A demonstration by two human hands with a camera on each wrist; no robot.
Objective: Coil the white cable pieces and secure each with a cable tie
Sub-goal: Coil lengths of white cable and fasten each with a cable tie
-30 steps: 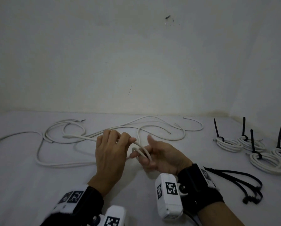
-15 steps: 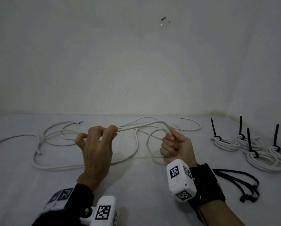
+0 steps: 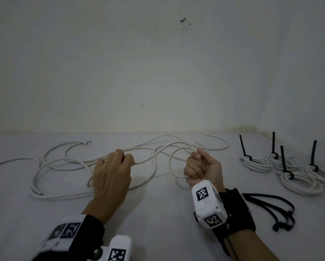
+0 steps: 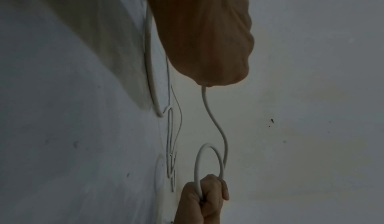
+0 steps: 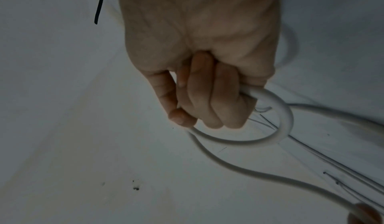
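A white cable [image 3: 154,157] runs taut between my two hands above the table. My left hand [image 3: 126,160] pinches it with curled fingertips, knuckles up; the left wrist view shows the cable [image 4: 216,125] leaving that hand [image 4: 207,38]. My right hand [image 3: 195,166] is a fist gripping a single loop [image 3: 172,164] of the same cable. The right wrist view shows this loop [image 5: 280,120] curving out from the fist [image 5: 199,79]. Loose black cable ties [image 3: 271,206] lie to the right of my right wrist.
More loose white cable [image 3: 44,166] sprawls over the table's left and middle. Several coiled cables [image 3: 257,162] with black ties sticking up sit at the right, near the side wall. A pale wall [image 3: 157,72] closes off the table's far edge.
My hands have moved apart from a close pinch at the centre. The right hand turned into a fist around a loop, and the left slid leftward along the cable.
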